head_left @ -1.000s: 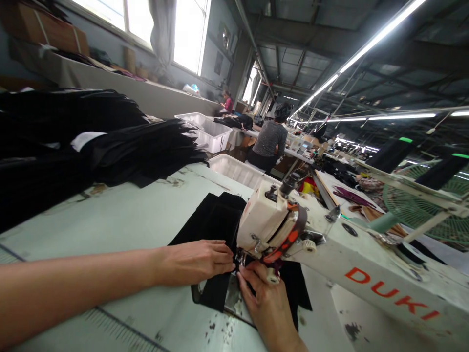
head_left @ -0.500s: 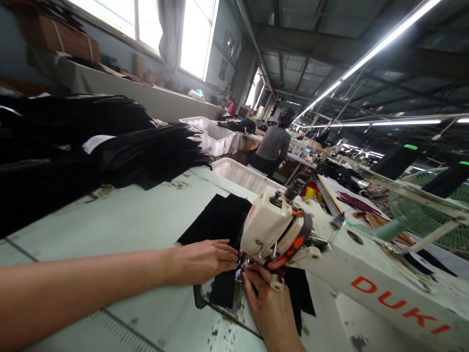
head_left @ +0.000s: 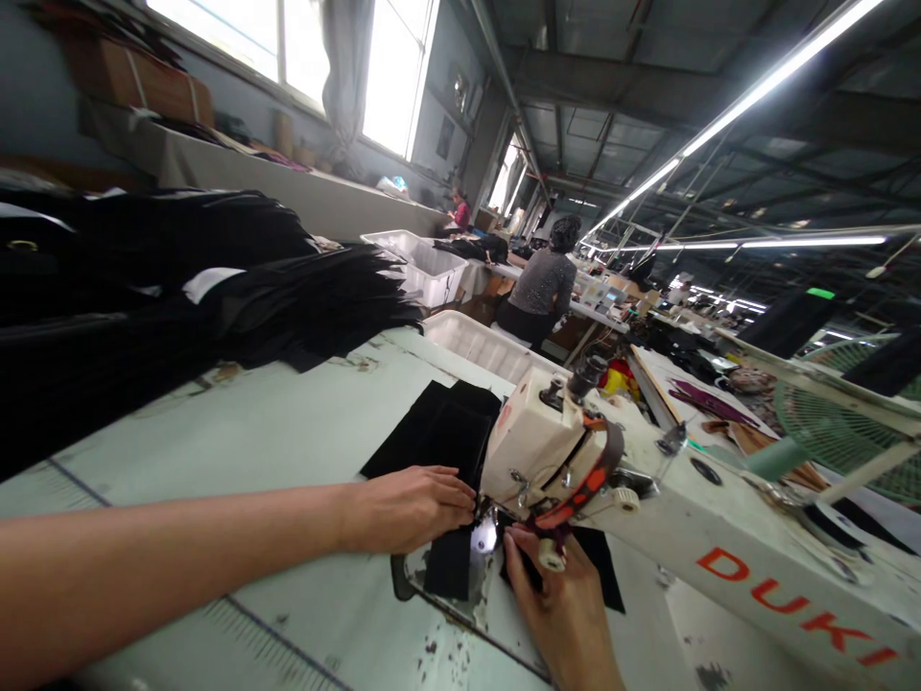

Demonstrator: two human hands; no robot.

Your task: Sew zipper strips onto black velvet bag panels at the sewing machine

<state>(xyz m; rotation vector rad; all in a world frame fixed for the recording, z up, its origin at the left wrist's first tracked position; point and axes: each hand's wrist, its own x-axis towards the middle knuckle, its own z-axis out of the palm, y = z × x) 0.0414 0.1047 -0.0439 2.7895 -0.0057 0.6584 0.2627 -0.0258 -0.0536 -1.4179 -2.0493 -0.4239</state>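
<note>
Right hand (head_left: 557,595): fingers bent, beside the black cloth (head_left: 432,432); whether it grips cannot be told. Left hand (head_left: 417,509): laid flat, fingers extended, on the cloth, which shows both before and beyond it on the desk (head_left: 288,413). Sewing machine (head_left: 532,432), lettered DUKI: head obscures part of the cloth; body cut off at right. Heap of black pieces (head_left: 309,302): cut off at left, individual layers indistinct. Beyond: white crate (head_left: 489,344), partly hidden; seated person (head_left: 536,283).

Sewing machine (head_left: 683,518) on the desk (head_left: 273,422) to my right, fabric (head_left: 428,427) left of its head, cloth stack (head_left: 309,305) farther left, crate (head_left: 496,351) behind the desk (I see a second crate (head_left: 434,288) beyond)
</note>
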